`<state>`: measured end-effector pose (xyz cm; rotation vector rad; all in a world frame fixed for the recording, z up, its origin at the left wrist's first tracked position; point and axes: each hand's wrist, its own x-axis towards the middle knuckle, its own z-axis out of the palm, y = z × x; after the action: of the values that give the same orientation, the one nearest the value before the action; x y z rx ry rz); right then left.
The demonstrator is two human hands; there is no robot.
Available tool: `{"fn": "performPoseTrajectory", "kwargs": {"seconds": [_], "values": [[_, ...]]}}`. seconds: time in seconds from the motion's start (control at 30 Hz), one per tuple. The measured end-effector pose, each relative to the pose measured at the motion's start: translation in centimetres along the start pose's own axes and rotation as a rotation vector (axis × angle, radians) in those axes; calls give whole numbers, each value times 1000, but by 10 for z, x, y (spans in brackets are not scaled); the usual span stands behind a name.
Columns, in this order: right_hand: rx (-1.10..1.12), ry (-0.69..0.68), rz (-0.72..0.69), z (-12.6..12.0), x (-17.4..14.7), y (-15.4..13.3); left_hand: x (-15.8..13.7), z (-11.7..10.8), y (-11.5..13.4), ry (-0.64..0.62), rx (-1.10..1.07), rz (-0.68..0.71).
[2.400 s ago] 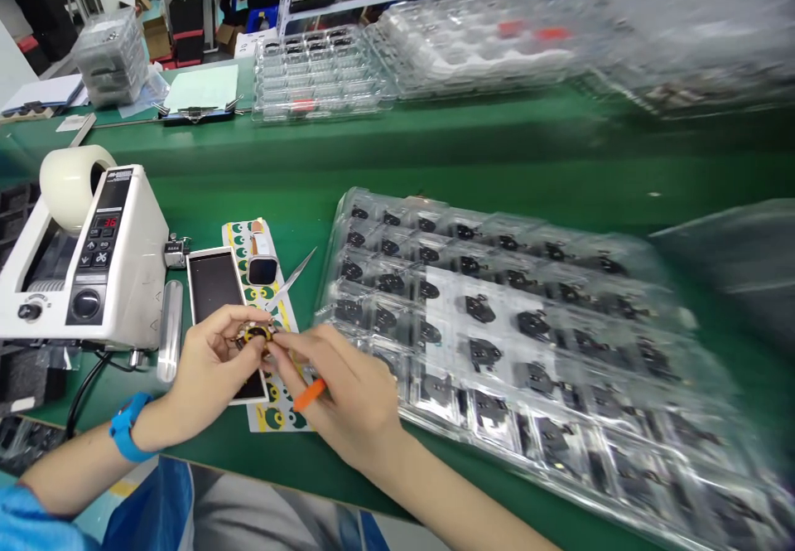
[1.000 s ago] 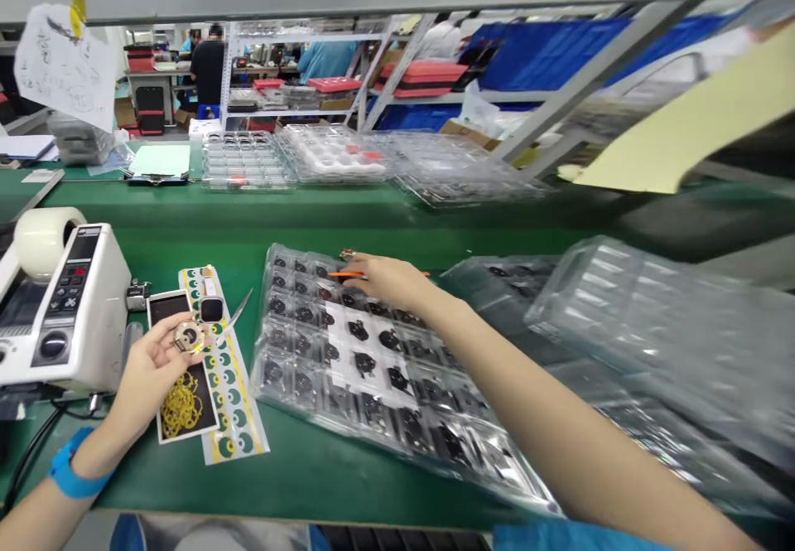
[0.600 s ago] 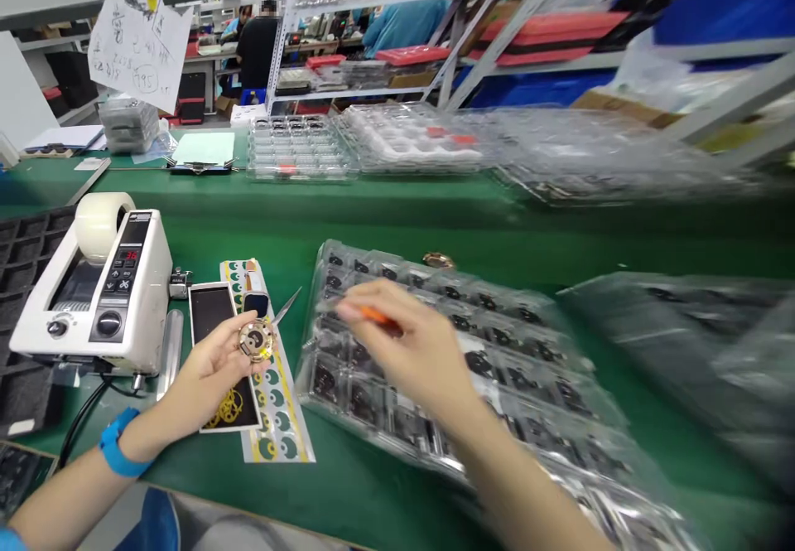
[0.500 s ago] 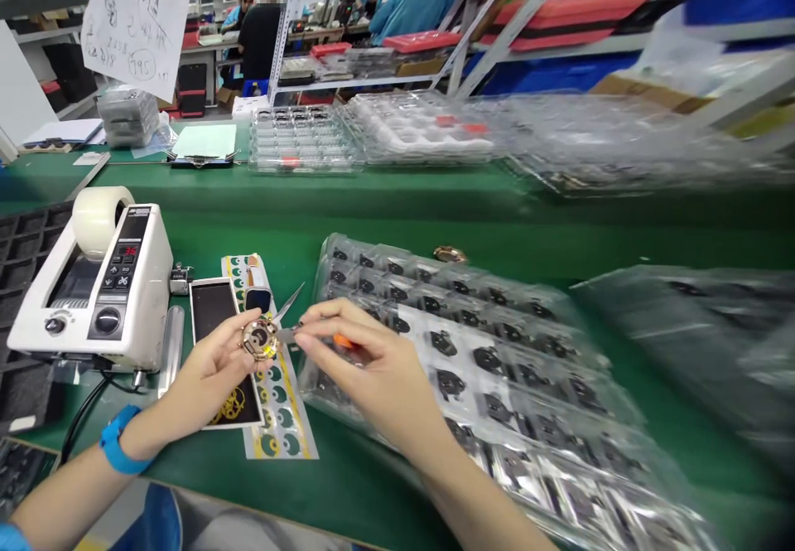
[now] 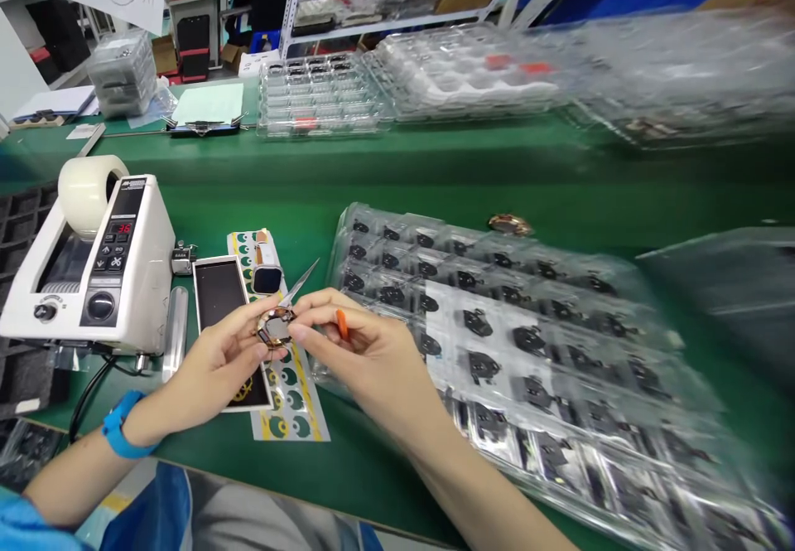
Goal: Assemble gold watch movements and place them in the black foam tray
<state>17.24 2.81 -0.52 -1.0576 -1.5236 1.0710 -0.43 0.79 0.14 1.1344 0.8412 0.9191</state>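
My left hand [image 5: 227,356] is closed on a round rose-gold watch case [image 5: 273,329], holding it by the rim at a tilt, with a grey disc-like surface showing inside. The fingertips of my right hand [image 5: 357,340] are pinched at the case's right edge; what lies between them is hidden. A small orange piece [image 5: 343,325] sticks out between the thumb and fingers of that hand. Just behind the case a pointed metal blade [image 5: 302,280] angles up to the right; its other end is covered. A smartwatch [image 5: 267,278] lies beyond my left fingers on a sticker sheet [image 5: 291,431].
A white tape dispenser [image 5: 140,273] stands left, beside a shallow black-lined tray [image 5: 219,290]. Clear plastic trays [image 5: 472,286] with black parts cover the right side. Another rose-gold case [image 5: 509,224] lies behind them. More trays [image 5: 320,95] and a clipboard [image 5: 207,108] sit on the raised ledge.
My view has tilted downward. My right fingertips have moved in against the watch case. Its inside showed gold and yellow parts before; now a grey surface shows there.
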Motion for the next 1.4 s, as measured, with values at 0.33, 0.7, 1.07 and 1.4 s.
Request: {"fn": "performPoseTrajectory", "kwargs": {"seconds": [0.33, 0.7, 1.07, 1.4], "values": [[-243, 172, -203, 16, -10, 0, 3, 8, -8, 59, -168, 69], [-397, 213, -374, 25, -12, 10, 9, 13, -15, 240, -168, 28], [-502, 68, -411, 17, -5, 10, 8, 2, -10, 199, 375, 79], [-894, 294, -991, 16, -18, 7, 9, 0, 1, 307, 242, -21]]}}
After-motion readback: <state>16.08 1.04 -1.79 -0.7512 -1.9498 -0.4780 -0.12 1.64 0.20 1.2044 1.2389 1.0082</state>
